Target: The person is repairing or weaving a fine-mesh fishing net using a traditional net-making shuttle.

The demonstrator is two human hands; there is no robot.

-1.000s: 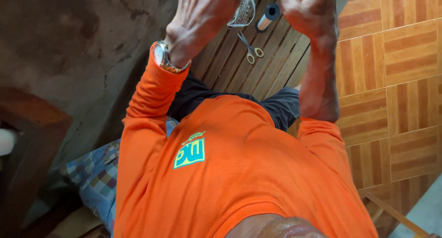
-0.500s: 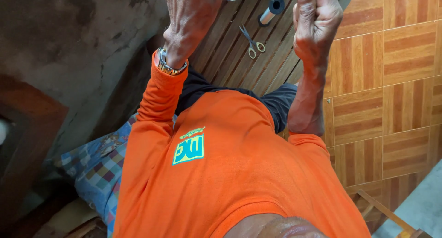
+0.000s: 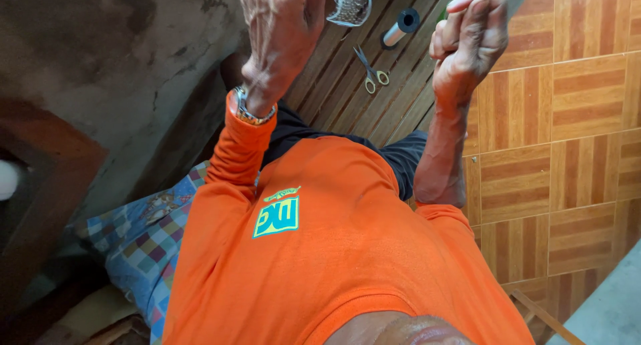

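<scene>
Both hands raised over a slatted wooden floor, working a piece of netting at the top edge of view.

The left hand (image 3: 280, 34) is closed, its fingertips cut off by the frame, and the pale netting (image 3: 348, 3) hangs just beside it; whether it pinches the mesh cannot be made out. The right hand (image 3: 471, 34) is curled into a fist; what it grips is hidden, though a sliver of green shows behind it. Below, between the forearms, scissors (image 3: 369, 70) and a dark spool (image 3: 399, 30) lie on the slats (image 3: 334, 91), near each other. Tiled floor (image 3: 567, 118) lies open to the right; a rough wall (image 3: 100, 71) crowds the left, a checked cushion (image 3: 143, 241) beneath it.
</scene>
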